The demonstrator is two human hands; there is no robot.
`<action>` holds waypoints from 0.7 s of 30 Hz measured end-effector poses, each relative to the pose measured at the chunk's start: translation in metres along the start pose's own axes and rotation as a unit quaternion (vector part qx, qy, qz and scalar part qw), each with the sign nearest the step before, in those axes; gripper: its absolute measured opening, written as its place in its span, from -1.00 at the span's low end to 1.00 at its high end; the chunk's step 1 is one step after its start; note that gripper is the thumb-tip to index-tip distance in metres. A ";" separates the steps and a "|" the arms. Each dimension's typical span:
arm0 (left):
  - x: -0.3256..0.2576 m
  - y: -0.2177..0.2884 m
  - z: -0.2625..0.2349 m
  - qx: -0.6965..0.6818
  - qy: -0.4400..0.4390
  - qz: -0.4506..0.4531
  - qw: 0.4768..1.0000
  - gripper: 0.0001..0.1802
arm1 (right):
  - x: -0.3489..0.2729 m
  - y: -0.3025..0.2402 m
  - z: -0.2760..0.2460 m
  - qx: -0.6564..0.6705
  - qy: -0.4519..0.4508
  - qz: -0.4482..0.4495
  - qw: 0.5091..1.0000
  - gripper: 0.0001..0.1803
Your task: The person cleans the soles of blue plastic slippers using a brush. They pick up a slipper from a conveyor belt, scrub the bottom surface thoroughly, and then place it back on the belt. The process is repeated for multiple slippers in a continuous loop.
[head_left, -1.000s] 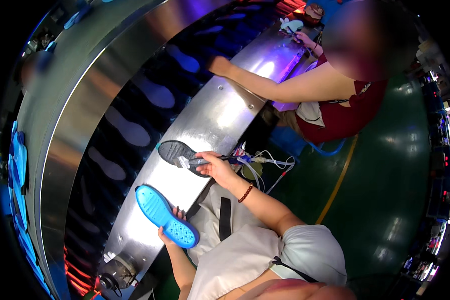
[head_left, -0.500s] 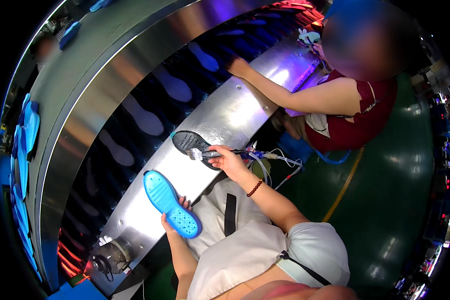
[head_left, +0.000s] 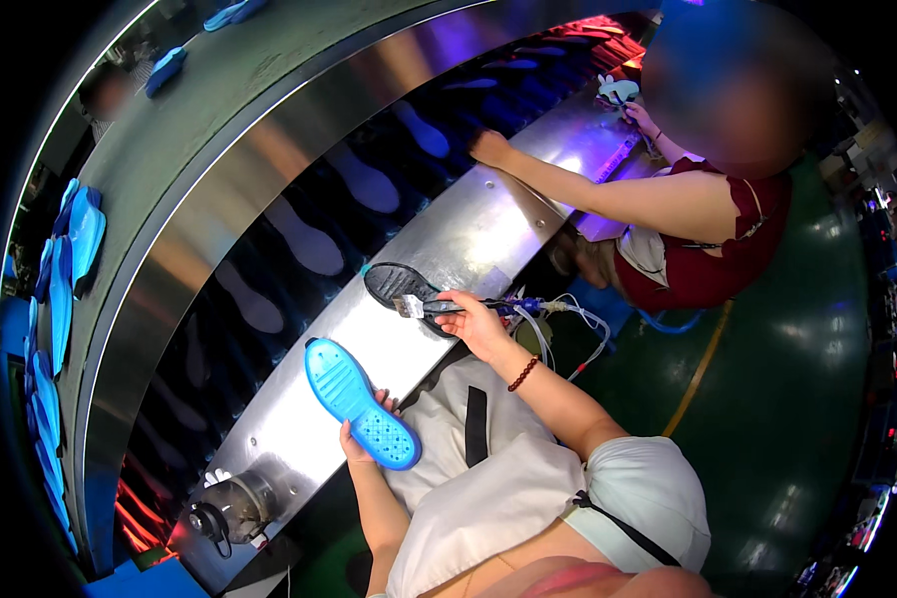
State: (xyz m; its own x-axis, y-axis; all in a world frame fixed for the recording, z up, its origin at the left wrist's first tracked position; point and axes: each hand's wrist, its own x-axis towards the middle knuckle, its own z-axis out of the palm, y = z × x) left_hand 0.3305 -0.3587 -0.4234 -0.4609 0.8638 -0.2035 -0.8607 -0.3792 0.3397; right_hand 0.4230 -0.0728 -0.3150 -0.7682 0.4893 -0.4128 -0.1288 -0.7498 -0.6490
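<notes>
My left hand (head_left: 357, 445) is closed around a bright blue shoe sole (head_left: 337, 384), thumb on one edge and fingertips on the other. The sole tilts over the metal ledge, its ribbed and dimpled face showing. A brush (head_left: 410, 306) with a pale, flat bristle end and a dark handle is gripped in my right hand (head_left: 474, 323). Clear tubes (head_left: 543, 334) run from the handle's rear. Under the brush lies a black shoe sole (head_left: 389, 280) on the ledge; my right hand covers part of its near end. Whether the bristles touch it, I cannot tell.
Pale soles (head_left: 304, 239) line a dark conveyor beyond the metal ledge (head_left: 444, 234). A clear jar (head_left: 244, 503) with a black fitting stands on the ledge at lower left. A co-worker's arm (head_left: 608, 194) reaches across at right. Blue soles (head_left: 62, 279) rest on the far-left belt.
The whole view has shifted, so most things appear farther right. Both hands keep their holds, and the brush stays over the black sole.
</notes>
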 end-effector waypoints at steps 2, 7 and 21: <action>0.000 0.000 -0.002 -0.001 0.007 -0.001 1.000 -0.03 | 0.000 0.003 0.001 -0.003 -0.006 -0.008 1.000 -0.69; 0.000 0.001 -0.003 0.005 0.011 -0.005 1.000 -0.01 | 0.000 0.010 0.002 0.003 0.007 0.000 1.000 -0.69; -0.001 0.003 -0.003 0.012 0.015 -0.010 1.000 -0.02 | 0.005 0.014 0.006 0.006 0.016 0.027 0.999 -0.69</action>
State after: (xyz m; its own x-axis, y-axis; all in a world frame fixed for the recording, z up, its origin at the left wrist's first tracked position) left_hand 0.3279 -0.3614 -0.4248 -0.4498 0.8611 -0.2370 -0.8649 -0.3536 0.3564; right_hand 0.4134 -0.0832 -0.3220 -0.7536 0.4623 -0.4672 -0.0963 -0.7808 -0.6173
